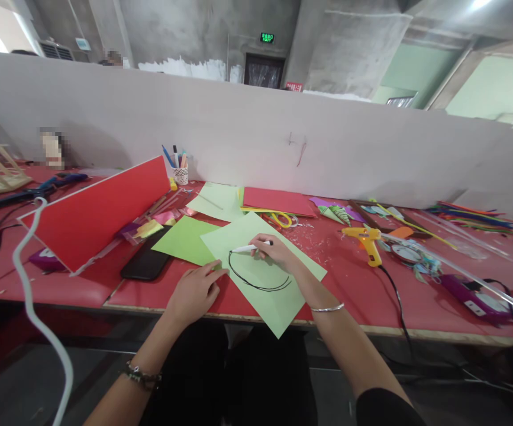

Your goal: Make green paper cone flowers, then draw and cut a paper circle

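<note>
- White cable (pixel 68 373), foreground left
- Right hand (pixel 276 251): fingers pinching white marker (pixel 242 249) on pale paper (pixel 278 313)
- Left hand (pixel 196 291): fingers slightly spread at paper's edge
- Glue gun (pixel 365 236) right of paper

On the tabletop (pixel 349 296), the front sheet (pixel 263 273) juts its near corner past the edge and its left corner over a second sheet (pixel 185 239), which in turn covers part of a phone (pixel 146 259); a board (pixel 100 218) is left of those. Behind the front sheet lies a paper stack (pixel 278 201), with a pen cup (pixel 180 175) farther left, before the partition (pixel 238 130). To the right lie a glue gun (pixel 367 239) and, farther right, pipe cleaners (pixel 471 217).
</note>
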`<state>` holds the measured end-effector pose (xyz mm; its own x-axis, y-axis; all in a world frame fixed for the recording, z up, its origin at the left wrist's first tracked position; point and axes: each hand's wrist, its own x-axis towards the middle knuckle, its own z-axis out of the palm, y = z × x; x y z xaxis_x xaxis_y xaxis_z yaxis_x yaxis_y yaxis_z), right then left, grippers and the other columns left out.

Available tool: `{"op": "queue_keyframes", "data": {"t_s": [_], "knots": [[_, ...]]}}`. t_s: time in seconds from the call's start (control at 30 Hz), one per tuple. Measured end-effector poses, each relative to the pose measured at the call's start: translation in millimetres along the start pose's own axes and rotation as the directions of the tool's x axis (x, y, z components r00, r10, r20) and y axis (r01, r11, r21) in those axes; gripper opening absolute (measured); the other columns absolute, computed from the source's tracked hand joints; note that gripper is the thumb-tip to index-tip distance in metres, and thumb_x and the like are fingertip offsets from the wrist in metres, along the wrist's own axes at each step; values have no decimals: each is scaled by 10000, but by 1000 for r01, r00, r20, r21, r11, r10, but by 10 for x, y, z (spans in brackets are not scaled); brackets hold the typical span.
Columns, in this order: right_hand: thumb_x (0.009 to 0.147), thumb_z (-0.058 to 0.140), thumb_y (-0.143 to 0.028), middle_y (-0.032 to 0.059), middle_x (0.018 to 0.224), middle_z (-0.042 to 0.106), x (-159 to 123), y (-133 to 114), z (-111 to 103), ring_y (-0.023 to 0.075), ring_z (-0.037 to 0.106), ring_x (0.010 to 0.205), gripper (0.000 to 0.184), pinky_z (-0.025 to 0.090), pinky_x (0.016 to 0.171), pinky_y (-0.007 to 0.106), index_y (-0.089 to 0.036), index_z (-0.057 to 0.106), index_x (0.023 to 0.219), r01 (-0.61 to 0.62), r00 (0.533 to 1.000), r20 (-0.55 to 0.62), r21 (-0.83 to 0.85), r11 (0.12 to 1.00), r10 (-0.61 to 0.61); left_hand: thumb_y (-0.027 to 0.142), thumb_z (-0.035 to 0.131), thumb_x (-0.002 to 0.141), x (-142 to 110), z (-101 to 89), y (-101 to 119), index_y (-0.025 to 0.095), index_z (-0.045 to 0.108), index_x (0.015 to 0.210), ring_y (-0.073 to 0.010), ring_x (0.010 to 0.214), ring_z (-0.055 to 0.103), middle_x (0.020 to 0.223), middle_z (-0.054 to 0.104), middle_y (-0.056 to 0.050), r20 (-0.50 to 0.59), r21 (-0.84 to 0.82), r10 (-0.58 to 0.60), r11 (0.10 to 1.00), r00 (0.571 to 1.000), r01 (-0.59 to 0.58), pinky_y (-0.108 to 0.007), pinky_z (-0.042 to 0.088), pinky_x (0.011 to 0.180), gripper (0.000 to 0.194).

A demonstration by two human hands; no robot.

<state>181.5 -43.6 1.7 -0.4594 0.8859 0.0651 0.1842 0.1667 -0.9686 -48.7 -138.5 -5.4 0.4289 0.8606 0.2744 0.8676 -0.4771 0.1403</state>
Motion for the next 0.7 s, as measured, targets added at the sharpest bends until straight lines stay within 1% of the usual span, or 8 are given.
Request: {"op": "queue_keyframes", "data": {"t_s": [0.2, 0.37, 0.47, 0.53, 0.6, 0.7], "knots": [[763, 482, -449, 5, 645, 601, 2, 44, -66, 55, 460, 476, 296, 367, 454, 182, -167, 563, 804, 18, 998, -68, 39, 999, -16, 154, 345, 788, -6, 2, 6, 249, 530, 1136, -189, 1041, 526, 1259, 483, -51, -6, -2, 3, 1000, 1000, -3, -363, 426, 856, 404], [758, 482, -455, 2, 609, 580, 47, 106, -123, 59, 457, 449, 303, 385, 454, 199, -167, 568, 795, 3, 989, -151, 99, 995, 12, 155, 339, 793, -5, 1, 10, 260, 524, 1144, -189, 1026, 531, 1266, 473, -44, 3, 4, -8, 1000, 1000, 8, -360, 427, 848, 410], [753, 496, -446, 9, 622, 589, 57, 94, -130, 62, 475, 473, 294, 384, 472, 196, -167, 584, 792, 11, 994, -114, 87, 996, -1, 151, 344, 790, -3, -13, 19, 275, 523, 1144, -187, 1002, 536, 1248, 482, -37, 12, 24, -5, 1000, 1000, 5, -352, 429, 836, 416], [741, 521, -432, 11, 670, 598, 54, 71, -149, 65, 496, 509, 277, 402, 507, 201, -178, 591, 828, 38, 994, -103, 106, 994, -27, 144, 355, 785, -8, -34, 33, 297, 522, 1143, -185, 987, 536, 1228, 488, -29, 24, 46, 1, 999, 1000, -2, -348, 424, 835, 424], [719, 553, -415, 4, 733, 597, 50, 49, -192, 60, 501, 532, 269, 429, 560, 216, -199, 588, 875, 97, 981, -185, 182, 979, -62, 139, 366, 782, -14, -64, 56, 322, 509, 1154, -181, 965, 536, 1209, 486, -24, 39, 74, 8, 997, 999, -11, -344, 416, 833, 439], [697, 587, -383, -10, 795, 581, 44, 38, -278, 41, 481, 537, 269, 444, 619, 232, -224, 585, 914, 206, 930, -356, 297, 932, -92, 143, 383, 783, -14, -116, 109, 333, 481, 1183, -173, 882, 545, 1153, 489, -41, 75, 133, 11, 991, 997, -21, -336, 415, 798, 454]]}}
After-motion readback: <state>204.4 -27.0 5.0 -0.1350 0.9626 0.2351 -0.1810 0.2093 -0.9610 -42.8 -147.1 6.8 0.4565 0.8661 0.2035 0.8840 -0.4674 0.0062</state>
